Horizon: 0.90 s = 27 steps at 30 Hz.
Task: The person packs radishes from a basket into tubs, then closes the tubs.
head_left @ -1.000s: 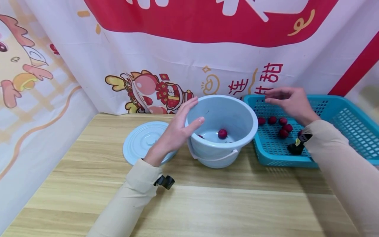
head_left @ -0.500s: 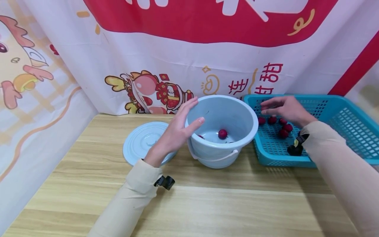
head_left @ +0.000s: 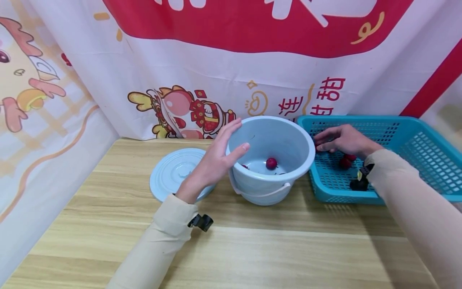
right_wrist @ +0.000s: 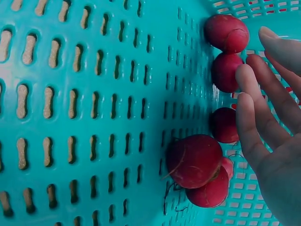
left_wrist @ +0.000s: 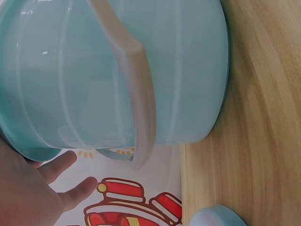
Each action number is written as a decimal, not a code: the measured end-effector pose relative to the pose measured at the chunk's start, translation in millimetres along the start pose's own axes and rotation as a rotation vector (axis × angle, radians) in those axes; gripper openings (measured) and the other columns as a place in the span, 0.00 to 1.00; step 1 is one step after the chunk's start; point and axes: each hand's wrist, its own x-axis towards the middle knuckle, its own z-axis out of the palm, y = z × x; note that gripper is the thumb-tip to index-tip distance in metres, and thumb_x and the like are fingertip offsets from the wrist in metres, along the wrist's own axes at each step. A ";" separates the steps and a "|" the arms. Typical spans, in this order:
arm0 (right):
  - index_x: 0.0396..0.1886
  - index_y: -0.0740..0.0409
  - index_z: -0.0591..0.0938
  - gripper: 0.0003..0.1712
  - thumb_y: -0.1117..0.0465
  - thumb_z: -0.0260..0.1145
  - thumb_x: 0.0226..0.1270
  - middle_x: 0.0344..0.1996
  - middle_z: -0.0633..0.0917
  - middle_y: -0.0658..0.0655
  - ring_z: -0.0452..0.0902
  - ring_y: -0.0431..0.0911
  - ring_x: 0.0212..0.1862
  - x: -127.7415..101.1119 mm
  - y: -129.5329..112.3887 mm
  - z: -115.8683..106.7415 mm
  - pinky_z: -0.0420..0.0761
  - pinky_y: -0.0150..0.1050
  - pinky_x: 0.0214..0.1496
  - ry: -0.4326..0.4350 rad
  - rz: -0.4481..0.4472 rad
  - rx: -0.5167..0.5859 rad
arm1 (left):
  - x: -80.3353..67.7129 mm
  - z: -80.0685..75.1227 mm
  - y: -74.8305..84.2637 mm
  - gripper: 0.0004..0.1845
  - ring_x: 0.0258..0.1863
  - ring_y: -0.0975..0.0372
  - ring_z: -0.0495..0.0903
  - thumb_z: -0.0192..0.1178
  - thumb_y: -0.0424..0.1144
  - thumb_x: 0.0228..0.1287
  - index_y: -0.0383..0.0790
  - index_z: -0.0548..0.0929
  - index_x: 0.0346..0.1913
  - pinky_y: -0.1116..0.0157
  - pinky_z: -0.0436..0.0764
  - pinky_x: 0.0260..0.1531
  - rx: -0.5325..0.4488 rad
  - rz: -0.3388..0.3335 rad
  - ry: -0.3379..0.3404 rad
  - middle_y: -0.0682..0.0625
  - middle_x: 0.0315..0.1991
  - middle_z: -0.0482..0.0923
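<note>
My left hand (head_left: 213,162) rests with straight, relaxed fingers against the rim and outer wall of the pale blue bucket (head_left: 271,188), which stands on the wooden table (head_left: 252,257) beside its lid (head_left: 169,170). My right hand (head_left: 343,139) reaches into the teal basket (head_left: 415,160) with fingers extended just beside the red radishes (right_wrist: 195,160), grasping nothing yet. I judge the moving barely begun: one radish in bucket (head_left: 271,163) shows clearly, with a hint of another at the wall, while about five wait in the basket.
</note>
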 end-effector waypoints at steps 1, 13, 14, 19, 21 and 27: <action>0.70 0.55 0.81 0.30 0.51 0.73 0.73 0.68 0.83 0.66 0.79 0.58 0.64 0.2 -0.1 0.3 0.88 0.49 0.56 -0.005 0.001 -0.007 | 0.2 -0.1 0.1 0.40 0.86 0.57 0.54 0.54 0.59 0.76 0.51 0.60 0.84 0.40 0.65 0.79 0.001 0.001 0.000 0.60 0.87 0.50; 0.75 0.54 0.78 0.37 0.46 0.74 0.70 0.72 0.75 0.69 0.69 0.66 0.66 3.0 -0.4 1.2 0.76 0.67 0.64 -0.099 0.002 -0.094 | 1.0 0.6 1.3 0.40 0.85 0.56 0.54 0.54 0.59 0.75 0.51 0.60 0.84 0.39 0.67 0.78 0.004 0.004 0.000 0.59 0.87 0.50; 0.75 0.54 0.78 0.37 0.46 0.74 0.70 0.73 0.75 0.70 0.70 0.66 0.65 3.4 -0.6 1.8 0.76 0.68 0.64 -0.101 -0.001 -0.104 | 1.0 0.7 1.0 0.40 0.86 0.56 0.54 0.54 0.59 0.75 0.50 0.60 0.84 0.39 0.67 0.78 0.001 0.003 -0.001 0.59 0.87 0.50; 0.76 0.56 0.76 0.37 0.47 0.73 0.72 0.72 0.74 0.71 0.78 0.65 0.59 4.6 -2.9 5.5 0.78 0.67 0.62 -0.107 -0.007 -0.156 | 1.0 0.7 -0.3 0.40 0.86 0.56 0.54 0.54 0.59 0.76 0.50 0.60 0.84 0.39 0.66 0.78 -0.009 -0.001 0.000 0.60 0.87 0.50; 0.76 0.57 0.76 0.37 0.48 0.73 0.72 0.73 0.74 0.71 0.78 0.65 0.59 4.6 -3.8 6.9 0.78 0.68 0.63 -0.108 -0.012 -0.165 | 1.0 0.6 -0.8 0.40 0.86 0.57 0.53 0.54 0.59 0.76 0.50 0.60 0.84 0.40 0.66 0.79 -0.009 0.002 0.003 0.59 0.87 0.50; 0.74 0.58 0.77 0.33 0.54 0.73 0.73 0.71 0.76 0.70 0.75 0.67 0.65 4.6 -5.2 9.5 0.80 0.67 0.63 -0.110 -0.054 -0.165 | 0.5 0.8 -0.6 0.39 0.86 0.58 0.53 0.54 0.58 0.75 0.49 0.60 0.84 0.41 0.63 0.81 -0.002 0.013 0.011 0.59 0.87 0.51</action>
